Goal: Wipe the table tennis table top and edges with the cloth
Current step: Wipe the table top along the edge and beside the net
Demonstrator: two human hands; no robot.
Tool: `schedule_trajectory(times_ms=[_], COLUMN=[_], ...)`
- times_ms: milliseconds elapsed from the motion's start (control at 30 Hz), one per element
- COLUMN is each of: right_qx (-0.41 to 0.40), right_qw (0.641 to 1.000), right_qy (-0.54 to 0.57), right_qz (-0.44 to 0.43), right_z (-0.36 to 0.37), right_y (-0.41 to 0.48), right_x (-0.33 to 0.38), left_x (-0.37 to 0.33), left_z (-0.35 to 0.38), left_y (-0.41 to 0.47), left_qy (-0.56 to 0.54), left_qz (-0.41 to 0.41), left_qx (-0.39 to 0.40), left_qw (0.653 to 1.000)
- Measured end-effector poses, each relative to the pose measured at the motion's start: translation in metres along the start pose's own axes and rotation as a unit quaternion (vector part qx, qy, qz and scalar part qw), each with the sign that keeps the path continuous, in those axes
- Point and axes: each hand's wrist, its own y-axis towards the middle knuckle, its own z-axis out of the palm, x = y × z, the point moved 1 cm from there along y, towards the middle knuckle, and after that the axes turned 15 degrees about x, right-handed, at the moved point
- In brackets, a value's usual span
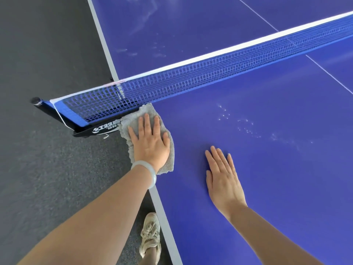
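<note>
The blue table tennis table fills the right of the view, with a white line along its left edge. A grey cloth lies over that edge, right beside the net clamp. My left hand presses flat on the cloth with straight fingers, a pale bangle on its wrist. My right hand rests flat and bare on the table top, a short way to the right of the cloth. Small water spots and faint smears mark the surface beyond my right hand.
The blue net with its white top band crosses the table diagonally. Its black clamp and post jut out over the dark grey floor on the left. My beige shoe stands on the floor beside the table edge.
</note>
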Motion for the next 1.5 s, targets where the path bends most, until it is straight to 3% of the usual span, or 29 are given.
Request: schedule_trajectory(times_ms=[133, 267, 400, 633, 767, 900, 1033, 1167, 1333, 1500], right_qx=[0.003, -0.005, 0.0, -0.003, -0.003, -0.003, -0.017, -0.024, -0.02, -0.034], right_qw=[1.0, 1.0, 1.0, 1.0, 1.0, 1.0, 0.999, 0.999, 0.999, 0.992], right_qy=[0.01, 0.006, 0.01, 0.01, 0.006, 0.006, 0.018, 0.02, 0.043, 0.121], right_qz=[0.023, 0.026, 0.028, 0.027, 0.024, 0.022, 0.024, 0.02, 0.014, 0.007], right_z=[0.008, 0.008, 0.008, 0.008, 0.007, 0.008, 0.008, 0.008, 0.006, 0.002], right_y=[0.006, 0.007, 0.006, 0.006, 0.005, 0.005, 0.004, 0.004, 0.005, 0.002], right_x=[0.003, 0.003, 0.003, 0.003, 0.003, 0.003, 0.003, 0.003, 0.002, 0.001], left_x=[0.005, 0.014, 0.008, -0.016, -0.029, -0.009, 0.009, -0.002, -0.037, -0.042], left_z=[-0.004, -0.013, -0.01, 0.032, 0.048, 0.022, -0.003, 0.01, 0.037, 0.025], left_y=[0.022, 0.042, 0.033, -0.078, -0.123, -0.063, 0.002, -0.018, -0.09, -0.069], left_qy=[0.0, 0.011, 0.002, -0.007, -0.003, 0.035, 0.019, -0.006, -0.011, 0.013], left_qz=[0.013, 0.005, -0.001, 0.002, 0.049, 0.077, 0.051, 0.045, 0.166, 0.302], left_qx=[0.025, -0.019, -0.012, 0.006, 0.031, 0.038, 0.047, 0.02, -0.004, 0.033], left_qw=[1.0, 1.0, 1.0, 1.0, 0.998, 0.996, 0.997, 0.999, 0.986, 0.953])
